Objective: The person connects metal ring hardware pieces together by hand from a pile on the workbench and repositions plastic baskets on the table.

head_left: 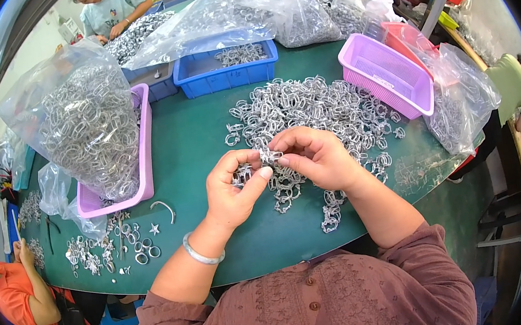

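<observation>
Between my two hands is a small silver metal link-like piece (pixel 270 156), its exact kind too small to make out. My left hand (pixel 233 189) pinches it from one side with thumb and fingertips, while more silver pieces (pixel 243 174) show under its curled fingers. From the other side, my right hand (pixel 322 158) grips the same piece between thumb and forefinger. Just beyond and beneath both hands spreads a large heap of similar silver openwork pieces (pixel 305 104), some trailing toward me.
On the green table (pixel 189 144), a clear bag of metal pieces (pixel 89 130) leans in a pink basket (pixel 147 168). Farther back are a blue tray (pixel 226 77) and another pink basket (pixel 385 76). Loose rings (pixel 146 250) lie at left. Co-workers sit at far left and near left; another person is at right.
</observation>
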A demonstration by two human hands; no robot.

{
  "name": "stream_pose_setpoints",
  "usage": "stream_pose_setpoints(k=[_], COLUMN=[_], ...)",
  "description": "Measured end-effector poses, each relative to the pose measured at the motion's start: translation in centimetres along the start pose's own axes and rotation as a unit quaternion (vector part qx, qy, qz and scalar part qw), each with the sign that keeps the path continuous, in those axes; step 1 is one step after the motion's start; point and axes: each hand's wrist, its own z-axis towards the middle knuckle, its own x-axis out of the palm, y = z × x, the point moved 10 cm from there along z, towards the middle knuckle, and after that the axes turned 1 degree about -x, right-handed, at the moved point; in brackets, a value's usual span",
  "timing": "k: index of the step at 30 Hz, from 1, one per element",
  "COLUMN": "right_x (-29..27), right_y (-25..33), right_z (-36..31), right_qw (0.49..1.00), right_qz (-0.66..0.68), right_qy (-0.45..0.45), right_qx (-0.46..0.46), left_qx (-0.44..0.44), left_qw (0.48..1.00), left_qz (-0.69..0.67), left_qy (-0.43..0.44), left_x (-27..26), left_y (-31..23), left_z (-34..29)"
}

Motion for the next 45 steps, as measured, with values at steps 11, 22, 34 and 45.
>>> stream_pose_setpoints(k=[11, 22, 34, 45], right_x=[-0.1, 0.1, -0.3, -0.2], right_y=[1.7, 1.8, 2.0, 1.9], right_z=[-0.3, -0.4, -0.4, -0.4], right_qw=[0.993, 0.996, 0.993, 0.994], right_qz=[-0.056, -0.036, -0.029, 0.005], right_qy=[-0.011, 0.015, -0.014, 0.0], right_qx=[-0.101, -0.085, -0.113, -0.107], left_qx=[0.035, 0.036, 0.037, -0.007], left_qw=[0.999, 0.999, 0.999, 1.0], left_qz=[0.017, 0.011, 0.016, -0.022], left_qy=[-0.001, 0.001, 0.007, 0.017], left_x=[0.4, 0.2, 0.2, 0.4], left_y=[-0.7, -0.3, -0.1, 1.0], left_z=[0.2, 0.1, 0.2, 0.3])
